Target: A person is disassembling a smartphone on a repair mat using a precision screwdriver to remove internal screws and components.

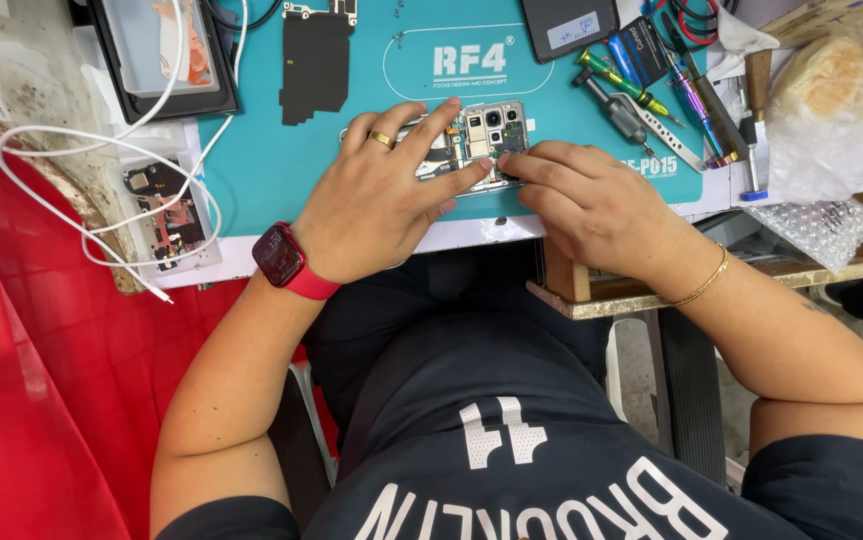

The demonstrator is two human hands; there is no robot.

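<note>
Fingers point(422, 135) of left hand point(382, 200) spread flat, pressing the opened phone point(482, 135); right hand point(592, 205) fingers curled, tips touching its edge. Phone lies on teal mat point(272, 160) on counter point(472, 232), screwdrivers point(632, 90) near.

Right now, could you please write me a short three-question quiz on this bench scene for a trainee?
1. True or false: both hands rest on the opened phone.
2. Which wrist carries the red watch? A) left B) right
3. Fill in: the phone lies on a teal ____.

Key:
1. True: the left hand and right hand both touch it, fingertips at its lower edge.
2. A: the right wrist wears a thin gold bracelet instead.
3. mat, with screwdrivers lying at its right end.
</note>
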